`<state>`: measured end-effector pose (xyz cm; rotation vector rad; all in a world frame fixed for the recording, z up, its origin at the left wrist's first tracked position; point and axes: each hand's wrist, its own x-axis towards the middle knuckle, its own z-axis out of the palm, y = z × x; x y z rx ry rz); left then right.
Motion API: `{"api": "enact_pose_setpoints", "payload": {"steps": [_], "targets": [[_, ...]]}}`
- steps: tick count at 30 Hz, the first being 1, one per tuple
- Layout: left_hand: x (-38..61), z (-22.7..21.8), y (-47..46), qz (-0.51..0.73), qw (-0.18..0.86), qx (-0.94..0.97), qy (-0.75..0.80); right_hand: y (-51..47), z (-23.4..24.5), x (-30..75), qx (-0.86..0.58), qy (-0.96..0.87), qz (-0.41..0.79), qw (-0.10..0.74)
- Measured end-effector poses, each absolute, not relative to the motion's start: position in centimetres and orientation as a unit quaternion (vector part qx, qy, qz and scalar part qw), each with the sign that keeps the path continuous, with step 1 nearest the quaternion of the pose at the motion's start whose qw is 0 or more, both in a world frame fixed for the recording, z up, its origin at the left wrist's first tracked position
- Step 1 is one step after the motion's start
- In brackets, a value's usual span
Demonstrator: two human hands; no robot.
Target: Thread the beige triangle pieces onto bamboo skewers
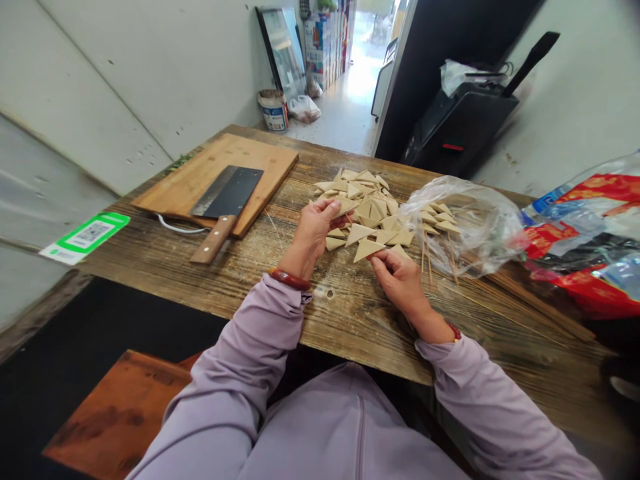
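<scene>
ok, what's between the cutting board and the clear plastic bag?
Head view: a strip of tabletop, then the pile of tan triangular pieces, with the left hand and right hand at its near side.

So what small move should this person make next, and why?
Probably lift the right hand toward the left hand: the right pinches a tan triangle while the left holds another tan piece, both close to the pile.

The left hand (pixel 315 227) hid part of the triangular piece (pixel 345 205) it pinched, and the pile (pixel 371 195) buried its own lower layers. The red bag (pixel 595 293) blurred and ran off the right edge; the green card (pixel 107 224) bore print too small to read.
</scene>
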<state>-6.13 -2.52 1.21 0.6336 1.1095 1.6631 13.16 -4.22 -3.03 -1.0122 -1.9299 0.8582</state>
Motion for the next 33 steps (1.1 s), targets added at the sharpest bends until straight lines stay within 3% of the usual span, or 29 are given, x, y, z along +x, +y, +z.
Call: {"api": "enact_pose_setpoints", "payload": {"steps": [33], "targets": [[-5.4,-0.3,-2.1,0.648,0.494,0.31,0.489,-4.0,-2.8,12.8,-0.39,-0.772,0.292,0.408]]}}
